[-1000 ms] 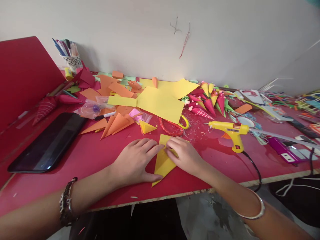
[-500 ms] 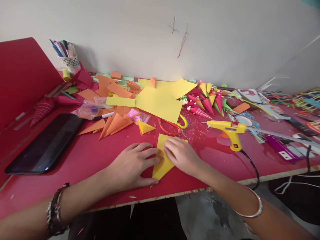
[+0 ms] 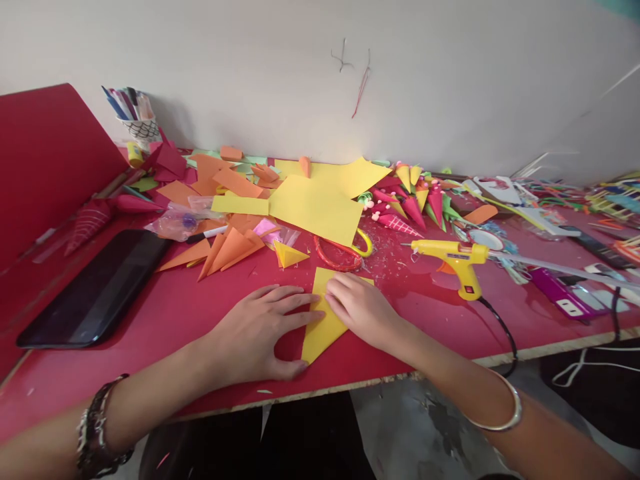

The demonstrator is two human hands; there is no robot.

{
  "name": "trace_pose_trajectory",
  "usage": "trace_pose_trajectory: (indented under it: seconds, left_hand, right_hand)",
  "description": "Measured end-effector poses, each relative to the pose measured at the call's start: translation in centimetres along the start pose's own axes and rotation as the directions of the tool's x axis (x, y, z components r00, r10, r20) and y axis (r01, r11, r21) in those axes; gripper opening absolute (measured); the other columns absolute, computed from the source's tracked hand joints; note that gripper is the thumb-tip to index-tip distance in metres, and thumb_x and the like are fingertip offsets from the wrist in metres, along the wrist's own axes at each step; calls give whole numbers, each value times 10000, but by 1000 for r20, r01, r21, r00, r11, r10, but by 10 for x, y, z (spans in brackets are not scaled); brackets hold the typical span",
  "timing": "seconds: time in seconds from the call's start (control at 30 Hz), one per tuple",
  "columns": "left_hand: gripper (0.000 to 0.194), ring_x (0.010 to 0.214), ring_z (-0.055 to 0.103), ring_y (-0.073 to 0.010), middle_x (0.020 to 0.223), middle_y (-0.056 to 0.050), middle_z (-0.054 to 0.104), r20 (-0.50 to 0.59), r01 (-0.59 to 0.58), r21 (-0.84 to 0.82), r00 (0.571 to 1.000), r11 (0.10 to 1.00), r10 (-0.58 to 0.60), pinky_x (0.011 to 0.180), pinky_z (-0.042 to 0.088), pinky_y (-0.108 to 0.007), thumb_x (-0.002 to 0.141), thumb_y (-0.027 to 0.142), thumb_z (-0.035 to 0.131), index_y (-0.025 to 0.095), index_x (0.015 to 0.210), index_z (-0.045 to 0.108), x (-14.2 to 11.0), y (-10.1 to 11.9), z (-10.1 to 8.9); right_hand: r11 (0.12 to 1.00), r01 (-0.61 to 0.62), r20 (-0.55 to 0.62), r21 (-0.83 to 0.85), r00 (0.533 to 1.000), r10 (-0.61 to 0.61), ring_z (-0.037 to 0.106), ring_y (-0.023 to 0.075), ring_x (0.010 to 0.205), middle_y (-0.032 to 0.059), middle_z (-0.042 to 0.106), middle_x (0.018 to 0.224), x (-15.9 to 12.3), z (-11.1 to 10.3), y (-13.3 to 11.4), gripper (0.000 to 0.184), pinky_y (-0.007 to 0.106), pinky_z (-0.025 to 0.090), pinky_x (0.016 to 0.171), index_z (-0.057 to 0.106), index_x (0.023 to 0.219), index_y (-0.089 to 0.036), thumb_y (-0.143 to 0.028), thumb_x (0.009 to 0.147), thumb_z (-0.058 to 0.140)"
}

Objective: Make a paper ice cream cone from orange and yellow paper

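Note:
A folded piece of yellow paper (image 3: 320, 333), narrowing to a point toward me, lies flat on the red tabletop near its front edge. My left hand (image 3: 263, 333) is spread open over the paper's left side, its fingertips resting on it and the thumb by the lower tip. On the upper right part of the paper, my right hand (image 3: 357, 307) is closed, fingers curled together and pressed to the sheet. Those fingers partly cover the paper. Just beyond it sit a small yellow paper cone (image 3: 291, 255) and the red and yellow handles of scissors (image 3: 336, 255).
Large yellow sheets (image 3: 315, 203) lie behind, with orange paper cones (image 3: 230, 250) to the left. A black phone (image 3: 95, 287) rests at left. On the right are a yellow glue gun (image 3: 457, 260) with a black cord, finished paper cones (image 3: 413, 200) and a purple box (image 3: 567, 293).
My left thumb has slid slightly left at the paper's lower tip, uncovering more of it. My right hand stays pressed on the paper. The view has shifted a little.

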State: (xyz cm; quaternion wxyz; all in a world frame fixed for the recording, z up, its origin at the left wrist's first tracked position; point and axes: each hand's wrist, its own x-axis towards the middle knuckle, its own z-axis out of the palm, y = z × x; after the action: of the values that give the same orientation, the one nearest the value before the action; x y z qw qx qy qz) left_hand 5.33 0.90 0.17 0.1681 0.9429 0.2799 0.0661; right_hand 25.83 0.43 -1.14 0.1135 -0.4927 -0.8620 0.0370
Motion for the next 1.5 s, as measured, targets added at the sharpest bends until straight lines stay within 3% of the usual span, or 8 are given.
trace_pose_trajectory:
  seconds: [0.13, 0.27, 0.4, 0.5, 0.7, 1.1, 1.3, 1.5]
  left_hand:
    - [619, 1195, 356, -244, 1343, 36, 376, 37, 20, 7, 999, 1000, -20, 1002, 248, -422, 667, 432, 556, 340, 1253, 381, 0, 1, -1]
    - [645, 1210, 335, -233, 1352, 40, 360, 74, 37, 1, 997, 999, -37, 1019, 222, -403, 657, 433, 555, 337, 1266, 362, 0, 2, -4]
    - [685, 1220, 319, -227, 1366, 45, 336, 114, 58, -8, 992, 998, -57, 1028, 209, -396, 640, 439, 565, 333, 1278, 338, 0, 2, -5]
    - [682, 1217, 320, -225, 1362, 57, 341, 123, 65, -10, 990, 998, -63, 1023, 217, -399, 633, 434, 574, 347, 1269, 343, 0, 2, -5]
    - [654, 1224, 305, -211, 1365, 60, 335, 119, 55, -1, 991, 999, -54, 1019, 221, -393, 660, 417, 549, 344, 1273, 334, 1, 1, -4]
    - [661, 1226, 303, -221, 1362, 51, 339, 152, 78, 1, 985, 997, -77, 1026, 207, -410, 657, 420, 550, 337, 1277, 335, 3, 5, -7]
    - [652, 1233, 291, -228, 1372, 48, 322, 169, 77, 2, 983, 997, -77, 1028, 198, -420, 676, 423, 528, 337, 1287, 318, 2, 5, -7]
    - [650, 1232, 284, -232, 1370, 46, 321, 144, 52, 8, 988, 999, -53, 1030, 189, -417, 680, 417, 525, 330, 1289, 315, 1, 3, -5]
  right_hand:
    - [1000, -1, -8, -16, 1000, 1, 495, 151, 732, 47, 535, 775, 0, -3, -3, 137, 258, 386, 621, 509, 788, -152, -162, 849, 387]
    - [998, 49, -59, 43, 997, -47, 487, 177, 857, 76, 525, 899, -13, -16, -9, 165, 307, 412, 740, 545, 950, -160, -188, 835, 429]
    - [944, 233, -51, 235, 972, -228, 457, 163, 920, 60, 499, 975, -34, -25, -17, 201, 313, 384, 830, 586, 974, -214, -215, 832, 444]
    - [902, 357, -5, 243, 930, -367, 441, 180, 922, 57, 502, 998, -47, -22, -21, 238, 358, 355, 871, 581, 1030, -248, -281, 828, 460]
    - [908, 367, 26, 200, 925, -380, 452, 177, 907, 56, 544, 978, -50, -16, -24, 285, 348, 364, 860, 550, 1089, -231, -319, 841, 441]
    - [957, 189, -76, 218, 981, -177, 517, 155, 922, 43, 594, 978, -61, -18, 20, 245, 362, 399, 868, 622, 981, -227, -161, 805, 464]
    - [988, 33, -167, 152, 986, -7, 517, 181, 920, 63, 578, 982, -72, -18, 42, 236, 349, 451, 786, 642, 928, -217, -155, 758, 490]
    - [999, -31, -174, 13, 984, 33, 524, 180, 878, 54, 592, 970, -73, -20, 43, 204, 358, 442, 793, 624, 900, -200, -147, 791, 460]
